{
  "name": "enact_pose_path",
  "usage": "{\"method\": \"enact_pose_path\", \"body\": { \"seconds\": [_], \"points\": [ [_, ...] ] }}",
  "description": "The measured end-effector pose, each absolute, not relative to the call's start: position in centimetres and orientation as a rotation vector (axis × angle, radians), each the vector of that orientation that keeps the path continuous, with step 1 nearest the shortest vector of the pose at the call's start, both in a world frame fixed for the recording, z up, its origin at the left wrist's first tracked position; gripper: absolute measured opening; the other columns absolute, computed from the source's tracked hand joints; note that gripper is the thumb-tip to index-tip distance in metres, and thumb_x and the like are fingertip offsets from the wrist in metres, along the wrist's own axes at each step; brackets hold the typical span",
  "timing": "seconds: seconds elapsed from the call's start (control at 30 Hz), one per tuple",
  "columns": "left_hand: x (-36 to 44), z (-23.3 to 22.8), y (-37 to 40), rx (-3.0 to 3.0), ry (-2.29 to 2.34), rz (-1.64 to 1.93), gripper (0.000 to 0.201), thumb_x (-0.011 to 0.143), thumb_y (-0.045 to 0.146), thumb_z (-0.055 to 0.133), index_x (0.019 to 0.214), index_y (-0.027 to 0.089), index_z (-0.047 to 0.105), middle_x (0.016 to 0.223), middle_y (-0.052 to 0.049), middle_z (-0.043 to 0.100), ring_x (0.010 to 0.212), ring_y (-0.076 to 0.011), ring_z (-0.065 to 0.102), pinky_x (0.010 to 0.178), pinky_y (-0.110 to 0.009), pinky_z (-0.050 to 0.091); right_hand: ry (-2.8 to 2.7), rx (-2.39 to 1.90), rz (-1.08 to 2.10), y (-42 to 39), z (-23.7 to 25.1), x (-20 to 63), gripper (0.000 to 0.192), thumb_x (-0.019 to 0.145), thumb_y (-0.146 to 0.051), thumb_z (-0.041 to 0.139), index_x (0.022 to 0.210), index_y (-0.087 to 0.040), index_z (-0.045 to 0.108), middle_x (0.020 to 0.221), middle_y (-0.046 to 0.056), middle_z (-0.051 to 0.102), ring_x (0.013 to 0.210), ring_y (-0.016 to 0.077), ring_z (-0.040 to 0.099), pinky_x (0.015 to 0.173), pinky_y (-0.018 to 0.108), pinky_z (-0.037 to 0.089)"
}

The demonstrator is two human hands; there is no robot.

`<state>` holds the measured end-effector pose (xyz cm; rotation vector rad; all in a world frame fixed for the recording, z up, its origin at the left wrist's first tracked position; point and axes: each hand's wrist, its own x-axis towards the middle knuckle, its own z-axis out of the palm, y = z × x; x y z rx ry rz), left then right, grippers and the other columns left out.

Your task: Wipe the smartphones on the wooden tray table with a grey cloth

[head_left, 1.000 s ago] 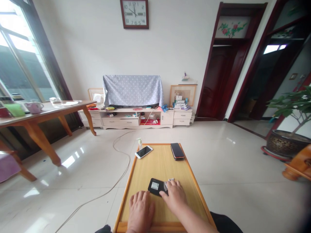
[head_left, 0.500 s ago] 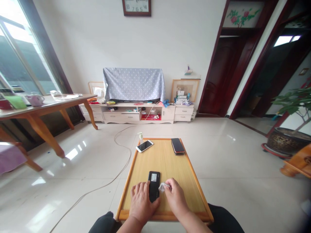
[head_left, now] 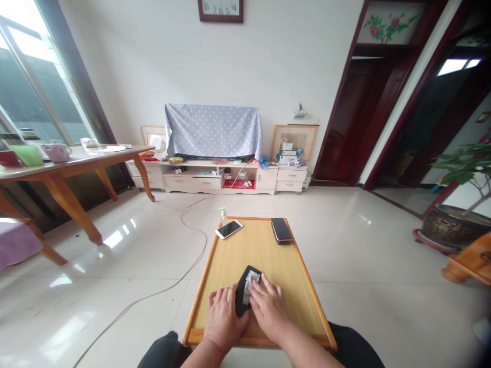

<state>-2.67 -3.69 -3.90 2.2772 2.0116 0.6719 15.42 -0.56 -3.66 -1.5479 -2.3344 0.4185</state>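
Our left hand [head_left: 224, 319] lies flat, fingers spread, steadying the black phone [head_left: 245, 294] on the near part of the small wooden table [head_left: 299, 301]. Our right hand [head_left: 268, 309] presses a white wipe [head_left: 251, 282] onto it with flat fingers. Farther off lie a white phone [head_left: 229, 229] and a dark phone [head_left: 281, 230].

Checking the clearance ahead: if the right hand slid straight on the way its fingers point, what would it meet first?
Likely nothing soon: beyond the wipe under the right hand, bare tabletop, perhaps the white phone.
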Motion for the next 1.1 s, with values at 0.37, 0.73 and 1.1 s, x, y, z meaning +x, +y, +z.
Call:
{"method": "enact_pose_path", "body": {
  "seconds": [0.37, 0.73, 1.1],
  "points": [
    [-3.3, -4.1, -3.4, 2.216, 1.980, 0.592, 0.059, 0.080, 0.036, 0.056, 0.136, 0.018, 0.049, 0.125, -0.011, 0.066, 0.111, -0.0270, 0.058, 0.104, -0.045, 0.030, -2.470, -1.369, 0.540, 0.0, -3.3, 14.4, 0.049, 0.106, -0.042, 0.021, 0.149, -0.034, 0.043, 0.154, 0.001, 0.044, 0.150, 0.0236, 0.022, 0.121, 0.058, -0.005],
    [-3.2, -3.6, -3.3, 2.197, 1.953, 0.588, 0.055, 0.082, 0.037, 0.054, 0.135, 0.020, 0.051, 0.124, -0.012, 0.066, 0.109, -0.0281, 0.058, 0.104, -0.045, 0.031, -2.484, -1.300, 0.517, 1.0, -3.2, 12.4, 0.046, 0.104, -0.034, 0.029, 0.147, -0.031, 0.045, 0.152, 0.004, 0.047, 0.146, 0.0215, 0.033, 0.121, 0.055, -0.004],
    [-3.1, -3.7, -3.3, 2.190, 2.006, 0.574, 0.055, 0.078, 0.038, 0.059, 0.130, 0.019, 0.056, 0.118, -0.010, 0.068, 0.108, -0.0273, 0.057, 0.105, -0.044, 0.030, -2.174, -1.861, 0.407, 2.7, -6.7, 12.9, 0.055, 0.102, -0.037, 0.024, 0.155, -0.025, 0.033, 0.162, 0.006, 0.027, 0.152, 0.0250, 0.016, 0.120, 0.058, -0.007]
  ]
}}
